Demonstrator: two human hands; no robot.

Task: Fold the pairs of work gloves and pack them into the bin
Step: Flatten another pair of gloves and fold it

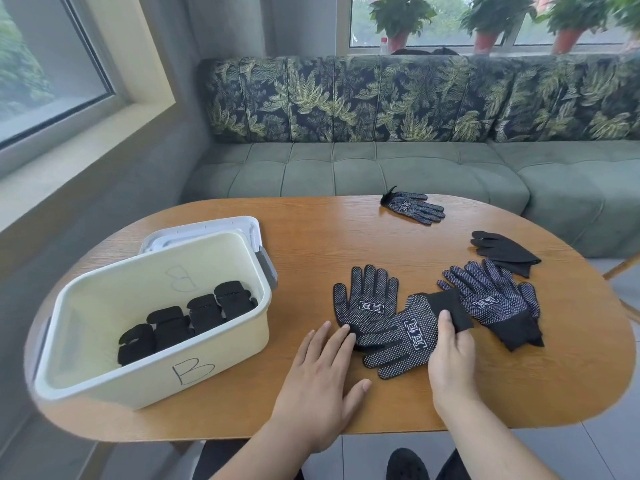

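Two dotted black knit gloves (363, 306) overlapping on the wood worktop (311, 244); right grip (450, 358) pinches the plain cuff of the top glove (405, 341), left grip (322, 375) just lies flat against them. Cream plastic bin (156, 375) has four folded bundles (204, 313) inside.

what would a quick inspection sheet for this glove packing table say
surface: oval wooden table.
job's things: bin marked B at left, holding several folded bundles; crosswise glove overlapping a flat glove; stacked gloves and a plain black glove at right; far glove near the back edge.
clutter: lid behind the bin.
hands: left hand flat, fingertips touching the overlapped gloves; right hand pinches the crosswise glove's cuff.
cables: nothing seen.
surroundings: sofa behind the table, potted plants on the windowsill.
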